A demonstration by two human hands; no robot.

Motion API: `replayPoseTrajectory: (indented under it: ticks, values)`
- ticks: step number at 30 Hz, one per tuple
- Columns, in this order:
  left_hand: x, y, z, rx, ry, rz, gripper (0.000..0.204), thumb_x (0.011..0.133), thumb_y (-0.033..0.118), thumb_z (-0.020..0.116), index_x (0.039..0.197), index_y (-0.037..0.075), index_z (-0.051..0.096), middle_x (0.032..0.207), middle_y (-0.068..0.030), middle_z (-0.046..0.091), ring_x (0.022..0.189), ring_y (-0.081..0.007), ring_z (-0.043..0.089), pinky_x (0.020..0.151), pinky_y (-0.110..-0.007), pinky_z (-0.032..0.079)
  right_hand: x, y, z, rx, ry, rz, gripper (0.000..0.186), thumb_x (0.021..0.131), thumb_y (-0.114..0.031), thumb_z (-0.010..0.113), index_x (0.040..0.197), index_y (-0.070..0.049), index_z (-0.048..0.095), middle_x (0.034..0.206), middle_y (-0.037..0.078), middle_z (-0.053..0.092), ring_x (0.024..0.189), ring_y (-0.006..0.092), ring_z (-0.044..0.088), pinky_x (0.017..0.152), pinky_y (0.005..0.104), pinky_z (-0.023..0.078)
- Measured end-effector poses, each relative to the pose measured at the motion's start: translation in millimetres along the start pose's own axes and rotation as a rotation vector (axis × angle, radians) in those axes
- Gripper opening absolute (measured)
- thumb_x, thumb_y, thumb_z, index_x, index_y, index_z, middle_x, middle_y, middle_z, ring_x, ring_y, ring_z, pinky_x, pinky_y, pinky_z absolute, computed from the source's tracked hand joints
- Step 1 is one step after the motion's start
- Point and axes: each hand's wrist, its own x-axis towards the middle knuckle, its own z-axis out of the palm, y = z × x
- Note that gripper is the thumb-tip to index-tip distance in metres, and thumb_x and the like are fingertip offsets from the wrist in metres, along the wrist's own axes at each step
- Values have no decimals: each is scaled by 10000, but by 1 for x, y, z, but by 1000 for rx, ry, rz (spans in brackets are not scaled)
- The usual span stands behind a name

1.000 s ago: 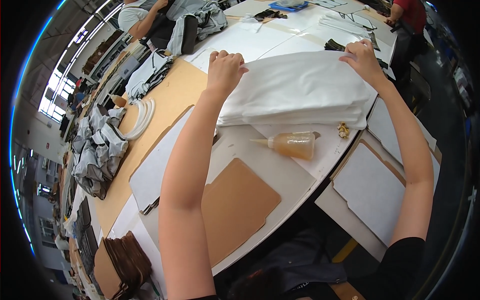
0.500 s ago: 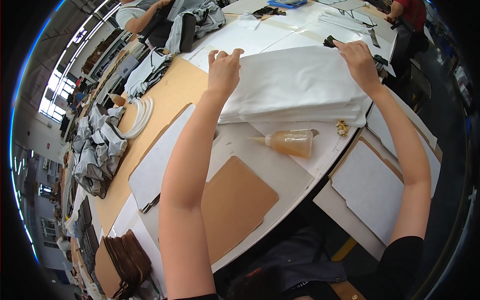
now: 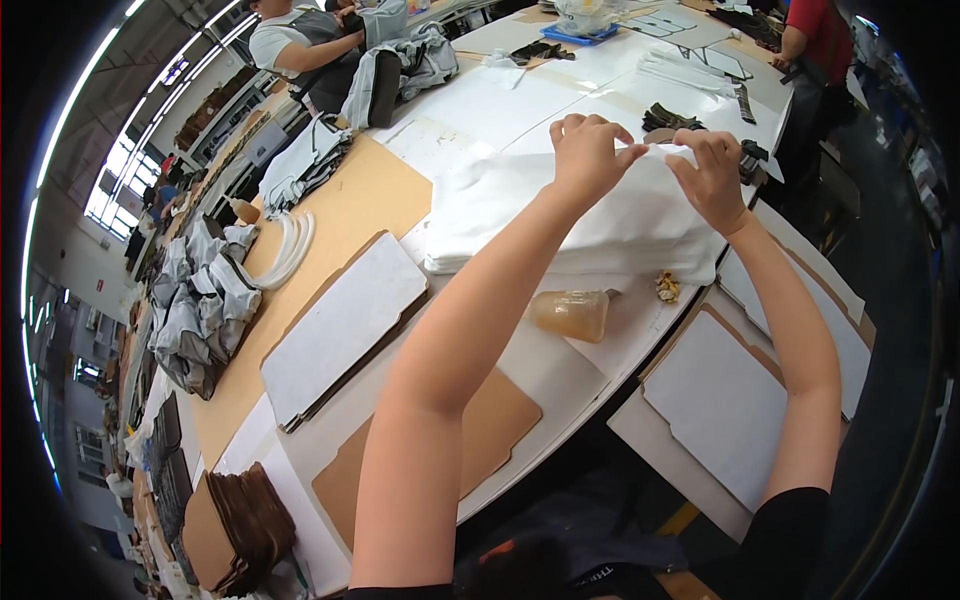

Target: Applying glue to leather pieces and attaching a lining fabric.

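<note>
A stack of white sheets (image 3: 540, 215) lies in front of me, soft and slightly rumpled on top. Over its far edge, my left hand (image 3: 595, 160) is raised with bent fingers, its thumb apart from them; I see nothing held. Close by on the right, my right hand (image 3: 710, 182) curves over the stack's far right corner. Its thumb and fingers are apart, and white material shows near the fingertips; contact is unclear. On the near side of the stack lies an amber glue bottle (image 3: 572, 315), its nozzle hidden behind my left forearm.
White-topped boards (image 3: 345, 330) and a brown board (image 3: 505, 430) lie nearer me. More white panels (image 3: 715, 400) rest at the right. Brown pieces (image 3: 240, 525) are piled at lower left, grey fabric pieces (image 3: 200, 300) farther left. Two people work across the table.
My left hand has moved right, close to my right hand at the far edge of the stack. The view has shifted slightly. My left forearm now covers the bottle's nozzle.
</note>
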Motion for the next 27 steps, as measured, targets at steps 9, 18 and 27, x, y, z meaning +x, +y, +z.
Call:
replayPoseTrajectory:
  ticks: [9,18,27]
  values:
    - [35,-39,1,207,7,75,115,847,106,691,955,120,726,904,-90,690,880,-300,677,750,-413,539,-14,-28,-55,402,-133,-194,128,837,-75,635,949,-40,584,1062,87,651,971,257,639,957,431,498]
    - [4,2,-44,-315,-260,225,365,952,407,682,1102,75,705,980,-157,734,933,-284,710,806,-371,554,-5,-18,-53,440,-99,95,225,804,52,698,998,-35,625,908,93,651,849,282,639,844,407,535]
    - [-14,-125,-106,376,-692,9,485,812,464,756,1123,92,738,995,-151,745,1001,-359,682,894,-444,516,-6,5,-22,411,-104,306,143,850,21,696,975,-34,656,834,125,655,804,318,650,715,403,512]
